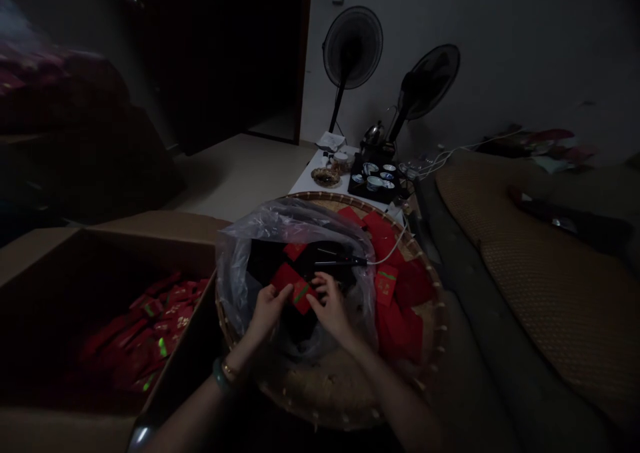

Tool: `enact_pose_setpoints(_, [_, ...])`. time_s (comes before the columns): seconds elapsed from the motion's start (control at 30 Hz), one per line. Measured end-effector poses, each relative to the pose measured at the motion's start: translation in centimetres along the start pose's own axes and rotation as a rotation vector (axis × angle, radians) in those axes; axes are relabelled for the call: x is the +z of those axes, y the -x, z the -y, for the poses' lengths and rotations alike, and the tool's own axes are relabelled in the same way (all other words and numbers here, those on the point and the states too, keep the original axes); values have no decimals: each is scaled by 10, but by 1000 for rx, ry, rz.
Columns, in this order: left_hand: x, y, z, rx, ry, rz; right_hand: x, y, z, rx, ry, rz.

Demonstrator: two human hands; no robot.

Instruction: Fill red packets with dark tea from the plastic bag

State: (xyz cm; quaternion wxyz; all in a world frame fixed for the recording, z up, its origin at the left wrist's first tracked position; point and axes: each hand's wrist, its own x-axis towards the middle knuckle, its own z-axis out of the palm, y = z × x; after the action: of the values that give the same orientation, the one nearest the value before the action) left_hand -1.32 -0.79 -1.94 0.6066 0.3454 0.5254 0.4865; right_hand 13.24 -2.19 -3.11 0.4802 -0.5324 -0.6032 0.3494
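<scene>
Between my two hands is a red envelope (294,287) with a green band, held tilted over an open clear plastic bag (233,273). My left hand (270,306) pinches its left edge between thumb and fingers. On the right edge, my right hand (330,306) has its thumb and fingers closed, the other fingers curled. Dark contents, too dim to name, fill the bag, and another red piece (295,249) lies on them. A dark stick-like tool with a white cord (341,262) rests across the bag. The bag sits in a round woven tray (345,399).
More red envelopes (386,285) lie on the tray's right side. At left, a cardboard box (150,223) holds many red packets (165,309). Beyond stand a low table with a black tea tray and cups (375,183), and two fans (353,47). A woven mat (540,273) covers the seat at right.
</scene>
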Motion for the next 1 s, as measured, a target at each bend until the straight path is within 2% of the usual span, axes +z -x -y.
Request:
enact_pose_setpoints(0.07, [0, 4, 0, 40, -105, 71, -9, -2, 19, -241, 219, 23])
enact_pose_setpoints(0.13, [1, 10, -1, 66, -165, 143, -17, -6, 36, -430, 404, 114])
enact_pose_setpoints(0.2, [2, 14, -2, 76, -208, 180, -22, -11, 47, -551, 527, 178])
enact_pose_setpoints(0.3, [3, 18, -3, 78, -221, 217, -24, -12, 46, -642, 602, 200])
enact_pose_setpoints(0.53, [1, 18, 1, 24, -206, 303, -24, -4, 27, -719, 591, 148])
enact_pose_setpoints(0.73, [0, 19, -3, 119, -362, 355, -25, -6, 31, -564, 496, 176])
enact_pose_setpoints(0.83, [-1, 19, -2, 142, -388, 346, -23, -7, 26, -570, 481, 163])
enact_pose_setpoints(1.0, [-1, 18, 1, 74, -312, 337, -23, -4, 21, -584, 476, 139])
